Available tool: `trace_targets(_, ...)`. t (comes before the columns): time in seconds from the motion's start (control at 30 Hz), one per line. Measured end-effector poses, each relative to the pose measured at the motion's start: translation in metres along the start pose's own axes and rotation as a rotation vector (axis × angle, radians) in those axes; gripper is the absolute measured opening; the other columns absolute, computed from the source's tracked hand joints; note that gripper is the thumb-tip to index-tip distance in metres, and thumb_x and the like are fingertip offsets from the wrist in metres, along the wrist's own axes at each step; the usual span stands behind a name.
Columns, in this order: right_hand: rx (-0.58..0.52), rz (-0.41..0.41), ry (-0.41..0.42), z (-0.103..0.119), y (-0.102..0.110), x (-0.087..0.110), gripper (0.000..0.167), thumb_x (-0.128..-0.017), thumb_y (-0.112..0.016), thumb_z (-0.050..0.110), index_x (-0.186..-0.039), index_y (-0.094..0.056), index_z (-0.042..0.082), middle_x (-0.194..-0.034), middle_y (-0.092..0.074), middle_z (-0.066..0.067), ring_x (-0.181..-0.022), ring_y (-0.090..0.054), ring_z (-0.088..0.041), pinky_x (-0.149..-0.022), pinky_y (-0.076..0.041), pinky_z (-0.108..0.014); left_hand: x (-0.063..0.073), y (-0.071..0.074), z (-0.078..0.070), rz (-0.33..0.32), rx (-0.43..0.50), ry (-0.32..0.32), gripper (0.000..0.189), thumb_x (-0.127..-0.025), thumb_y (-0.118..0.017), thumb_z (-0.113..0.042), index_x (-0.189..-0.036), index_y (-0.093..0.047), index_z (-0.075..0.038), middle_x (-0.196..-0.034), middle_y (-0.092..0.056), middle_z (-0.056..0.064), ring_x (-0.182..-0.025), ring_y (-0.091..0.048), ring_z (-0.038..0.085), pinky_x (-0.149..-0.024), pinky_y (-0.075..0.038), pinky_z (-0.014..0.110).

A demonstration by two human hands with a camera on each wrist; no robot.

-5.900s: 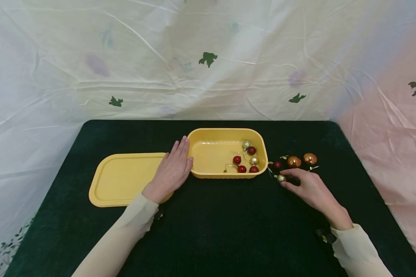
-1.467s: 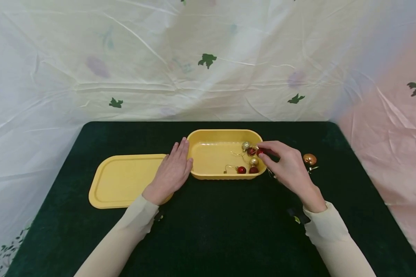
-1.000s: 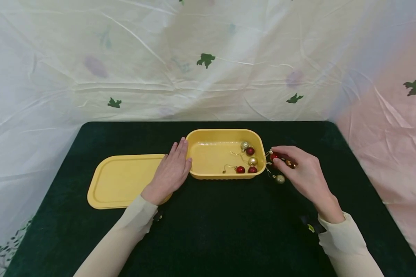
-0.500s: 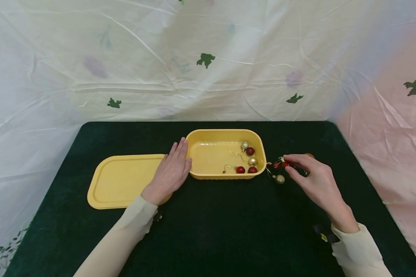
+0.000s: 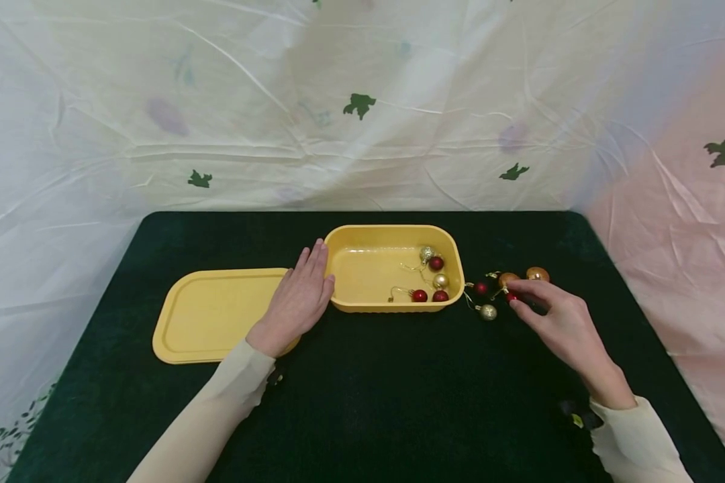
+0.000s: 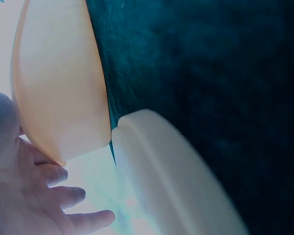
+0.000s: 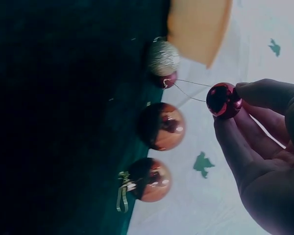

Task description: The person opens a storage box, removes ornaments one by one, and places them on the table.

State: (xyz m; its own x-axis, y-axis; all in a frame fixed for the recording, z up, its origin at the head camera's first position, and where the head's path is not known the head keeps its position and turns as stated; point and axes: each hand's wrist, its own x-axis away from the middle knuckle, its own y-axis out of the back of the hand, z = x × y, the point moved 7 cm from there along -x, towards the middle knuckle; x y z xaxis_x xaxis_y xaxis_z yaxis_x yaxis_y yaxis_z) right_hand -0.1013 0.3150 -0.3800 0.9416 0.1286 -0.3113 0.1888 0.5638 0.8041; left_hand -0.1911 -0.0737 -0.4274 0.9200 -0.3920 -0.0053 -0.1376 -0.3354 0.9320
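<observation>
My right hand (image 5: 558, 322) pinches a small shiny red Christmas bauble (image 7: 224, 100) between thumb and fingertip, its thread loop trailing. This is to the right of the yellow box (image 5: 362, 272). Around it on the table lie a dark red bauble (image 5: 480, 288), a glittery gold bauble (image 5: 488, 312), and two larger copper baubles, one (image 5: 507, 278) partly behind the fingers, the other (image 5: 538, 274) farther right. Straight fingers of my left hand (image 5: 299, 298) rest against the box's left wall. Inside the box's right half sit several red and gold baubles (image 5: 440, 281).
A yellow lid (image 5: 217, 315) lies flat left of the box, partly under my left forearm and hand. The dark green table (image 5: 374, 396) ends at a pale cloth backdrop (image 5: 266, 121) with green leaf-shaped patches.
A red bauble has come out of the box in my right hand, which moved right and nearer me, over the loose baubles. My left hand stays at the box.
</observation>
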Motion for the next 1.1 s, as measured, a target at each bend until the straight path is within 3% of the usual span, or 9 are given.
trace_targets(0.23,0.011,0.033,-0.001,-0.014,-0.009,0.004,0.028,-0.096,-0.073,0.009,-0.124,-0.073,0.009,-0.119,-0.073,-0.008,-0.104,-0.066,-0.015,-0.084,-0.041,-0.002,0.0,0.0,0.0,0.006,0.0,0.004,0.068,-0.113,-0.035,-0.037,-0.167,-0.007,-0.007,-0.174,-0.003,0.007,-0.158,-0.012,0.033,-0.12,-0.026,0.062)
trace_targets(0.43,0.005,0.075,-0.013,-0.022,-0.014,0.006,0.028,-0.097,-0.072,0.009,-0.125,-0.072,0.007,-0.119,-0.072,-0.01,-0.104,-0.069,-0.028,-0.083,-0.041,-0.003,0.0,0.0,0.0,-0.001,-0.008,0.001,0.068,-0.112,-0.036,-0.037,-0.167,-0.007,-0.006,-0.174,-0.004,0.008,-0.158,-0.013,0.034,-0.12,-0.026,0.062)
trace_targets(0.97,0.025,0.176,0.005,-0.037,-0.025,0.006,0.03,-0.096,-0.072,0.008,-0.126,-0.072,0.008,-0.12,-0.072,-0.012,-0.105,-0.07,-0.031,-0.083,-0.051,-0.017,0.0,0.0,0.0,-0.001,-0.006,0.001,0.068,-0.112,-0.036,-0.036,-0.167,-0.007,-0.007,-0.174,-0.004,0.008,-0.158,-0.012,0.034,-0.119,-0.027,0.063)
trace_targets(1.1,0.025,0.192,0.01,-0.037,-0.027,0.006,0.03,-0.096,-0.071,0.007,-0.126,-0.072,0.008,-0.12,-0.072,-0.012,-0.106,-0.07,-0.031,-0.084,-0.057,-0.029,0.0,0.0,0.0,-0.001,-0.005,0.0,0.068,-0.112,-0.036,-0.036,-0.167,-0.007,-0.007,-0.174,-0.004,0.008,-0.158,-0.012,0.034,-0.119,-0.027,0.063)
